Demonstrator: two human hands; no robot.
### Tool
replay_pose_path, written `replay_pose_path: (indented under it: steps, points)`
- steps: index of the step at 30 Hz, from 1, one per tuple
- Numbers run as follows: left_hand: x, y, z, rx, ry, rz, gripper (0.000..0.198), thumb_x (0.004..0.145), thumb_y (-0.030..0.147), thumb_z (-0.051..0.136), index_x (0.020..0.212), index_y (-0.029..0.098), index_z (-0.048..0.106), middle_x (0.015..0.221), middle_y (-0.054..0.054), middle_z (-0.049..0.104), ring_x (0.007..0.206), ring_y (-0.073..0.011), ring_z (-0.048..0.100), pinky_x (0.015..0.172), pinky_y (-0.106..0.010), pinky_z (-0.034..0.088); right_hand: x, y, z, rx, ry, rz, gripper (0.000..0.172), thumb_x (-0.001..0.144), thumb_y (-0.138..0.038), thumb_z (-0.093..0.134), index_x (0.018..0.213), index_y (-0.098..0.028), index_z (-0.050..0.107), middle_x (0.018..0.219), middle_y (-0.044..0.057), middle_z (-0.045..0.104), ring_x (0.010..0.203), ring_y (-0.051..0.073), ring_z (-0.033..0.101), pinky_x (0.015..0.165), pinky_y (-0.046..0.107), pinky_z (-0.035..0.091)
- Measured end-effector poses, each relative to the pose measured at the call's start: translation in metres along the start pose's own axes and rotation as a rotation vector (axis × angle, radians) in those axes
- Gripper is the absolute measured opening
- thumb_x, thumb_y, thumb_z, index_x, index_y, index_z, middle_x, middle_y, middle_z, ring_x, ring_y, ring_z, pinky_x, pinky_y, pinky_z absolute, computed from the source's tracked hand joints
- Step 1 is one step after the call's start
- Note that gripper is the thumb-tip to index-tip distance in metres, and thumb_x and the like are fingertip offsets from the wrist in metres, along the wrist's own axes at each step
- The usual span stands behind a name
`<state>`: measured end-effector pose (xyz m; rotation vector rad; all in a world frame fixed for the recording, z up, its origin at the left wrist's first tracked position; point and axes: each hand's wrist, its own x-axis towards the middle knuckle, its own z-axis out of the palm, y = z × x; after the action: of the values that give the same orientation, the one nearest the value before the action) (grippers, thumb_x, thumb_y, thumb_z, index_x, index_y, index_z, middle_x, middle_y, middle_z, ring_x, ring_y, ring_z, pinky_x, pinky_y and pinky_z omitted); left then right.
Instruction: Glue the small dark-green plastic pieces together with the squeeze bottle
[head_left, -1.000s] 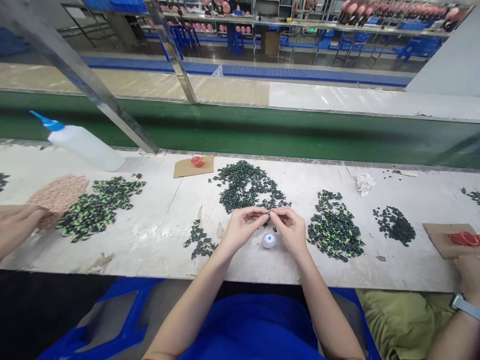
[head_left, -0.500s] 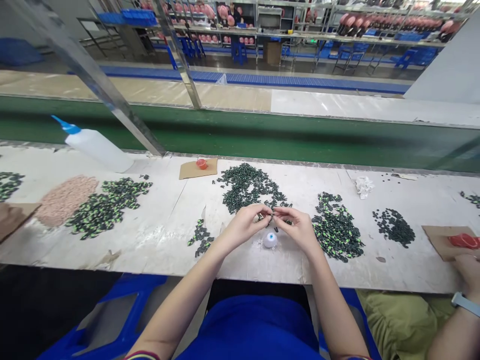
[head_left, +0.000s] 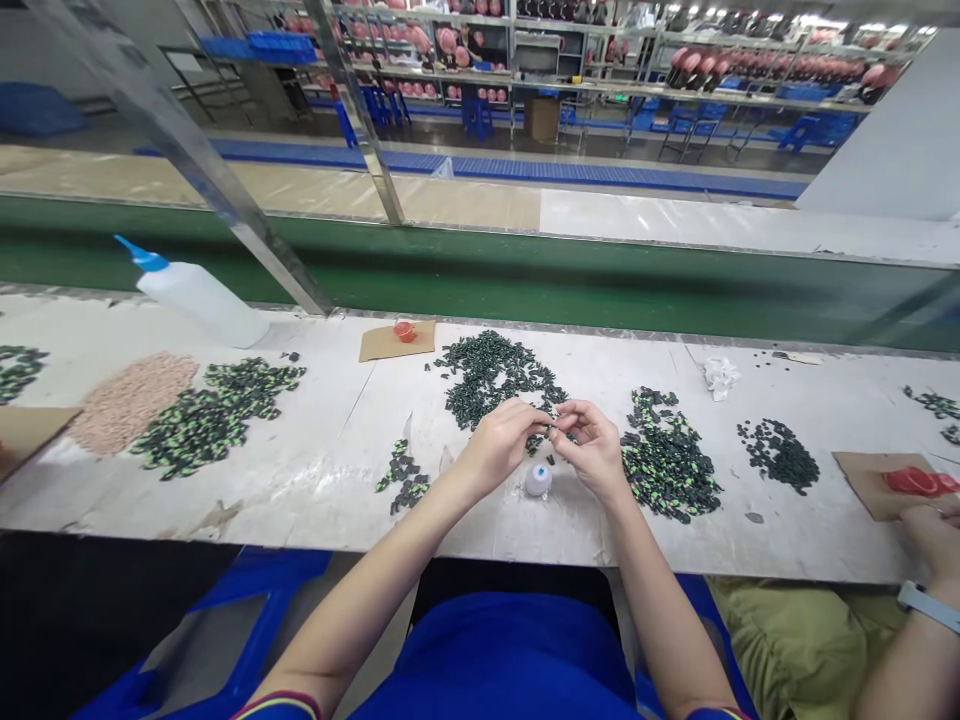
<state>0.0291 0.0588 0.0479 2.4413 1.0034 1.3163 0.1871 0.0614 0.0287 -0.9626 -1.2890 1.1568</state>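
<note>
My left hand (head_left: 510,440) and my right hand (head_left: 591,446) meet fingertip to fingertip over the white table. Both are closed in a pinch around a small dark piece (head_left: 549,428), mostly covered by the fingers. Just below them stands a small white bottle (head_left: 538,480) with a blue tip. Behind my fingers spreads a pile of small dark green pieces (head_left: 491,375). To the right of my right hand lies a heap of black and bright green pieces (head_left: 671,465). A smaller scatter of such pieces (head_left: 401,475) lies left of my left forearm.
Farther left are a large white bottle with a blue nozzle (head_left: 202,300), a pink pile (head_left: 135,400) and another black-green pile (head_left: 206,420). A red cup (head_left: 403,331) sits on cardboard. A co-worker's hand (head_left: 934,535) is at right. A metal post (head_left: 247,225) slants down to the table.
My hands have shifted slightly; the left has turned its back more upward and the right fingers have curled differently. The view has swung a little to the right.
</note>
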Motion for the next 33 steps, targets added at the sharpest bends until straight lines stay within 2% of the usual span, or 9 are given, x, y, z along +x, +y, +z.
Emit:
replay_pose_path:
  steps: [10,12,15,17,19,23,26,29,33]
  points:
    - [0.004,0.019,-0.006,-0.032,-0.042,0.028,0.02,0.091,0.008,0.044,0.094,0.015,0.062,0.085,-0.008,0.069,0.08,-0.0182,0.06,0.071,-0.03,0.052,-0.011,-0.013,-0.005,-0.025,0.032,-0.079,0.032,0.065,-0.04,0.077,0.089,-0.022,0.064,0.065,-0.002,0.058,0.062,0.013,0.057,0.062,0.027,0.053]
    - [0.006,0.023,-0.005,-0.089,-0.105,-0.014,0.02,0.092,0.011,0.044,0.097,0.015,0.063,0.09,-0.008,0.07,0.085,-0.0186,0.062,0.076,-0.031,0.052,-0.015,-0.017,-0.012,-0.081,0.053,-0.077,0.031,0.067,-0.04,0.075,0.089,-0.022,0.065,0.067,-0.001,0.06,0.065,0.014,0.059,0.065,0.028,0.054]
    - [0.008,0.022,-0.013,-0.183,-0.254,-0.18,0.029,0.092,0.016,0.048,0.118,0.019,0.056,0.103,-0.007,0.07,0.095,-0.0193,0.064,0.084,-0.032,0.051,-0.018,-0.019,-0.032,-0.235,0.091,-0.016,0.03,0.067,-0.04,0.074,0.089,-0.02,0.067,0.072,0.003,0.065,0.066,0.016,0.062,0.066,0.032,0.054]
    - [0.004,0.013,-0.026,-0.182,-0.27,-0.347,0.04,0.091,0.021,0.05,0.131,0.022,0.047,0.111,-0.007,0.069,0.103,-0.0207,0.063,0.088,-0.035,0.05,-0.02,-0.015,-0.052,-0.383,0.138,0.039,0.03,0.066,-0.042,0.073,0.085,-0.019,0.068,0.073,0.005,0.067,0.065,0.018,0.063,0.064,0.033,0.054]
    - [-0.008,-0.003,-0.045,-0.086,-0.192,-0.514,0.04,0.091,0.026,0.05,0.131,0.022,0.048,0.116,-0.008,0.067,0.106,-0.0226,0.061,0.089,-0.038,0.049,-0.023,-0.009,-0.074,-0.565,0.245,0.051,0.032,0.067,-0.045,0.069,0.084,-0.017,0.068,0.073,0.007,0.068,0.064,0.019,0.063,0.064,0.036,0.054]
    - [-0.05,-0.044,-0.083,0.346,-0.088,-0.751,0.02,0.082,0.027,0.06,0.098,0.017,0.067,0.099,-0.011,0.072,0.099,-0.0307,0.062,0.085,-0.043,0.048,-0.032,0.003,-0.102,-0.984,0.355,-0.018,0.037,0.075,-0.05,0.055,0.082,-0.018,0.071,0.081,0.011,0.068,0.065,0.023,0.062,0.068,0.041,0.052]
    - [-0.08,-0.065,-0.095,0.543,-0.12,-0.834,0.009,0.077,0.023,0.063,0.084,0.021,0.068,0.077,-0.006,0.074,0.081,-0.0295,0.064,0.073,-0.039,0.048,-0.042,0.004,-0.097,-1.174,0.405,-0.197,0.041,0.082,-0.049,0.049,0.088,-0.017,0.072,0.095,0.016,0.067,0.084,0.029,0.061,0.08,0.048,0.048]
    - [-0.095,-0.071,-0.091,0.58,-0.166,-0.908,0.006,0.074,0.022,0.064,0.078,0.022,0.069,0.071,-0.005,0.073,0.076,-0.0285,0.063,0.065,-0.035,0.047,-0.051,0.001,-0.076,-1.152,0.249,-0.33,0.036,0.084,-0.046,0.054,0.101,-0.019,0.07,0.102,0.014,0.065,0.099,0.03,0.056,0.089,0.049,0.045]
    - [-0.098,-0.07,-0.081,0.58,-0.206,-0.895,0.013,0.075,0.015,0.058,0.075,0.022,0.069,0.074,-0.007,0.072,0.075,-0.0287,0.062,0.065,-0.036,0.046,-0.059,0.007,-0.044,-0.997,-0.146,-0.242,0.052,0.076,-0.052,0.066,0.121,-0.025,0.06,0.11,0.011,0.064,0.111,0.031,0.05,0.092,0.05,0.045]
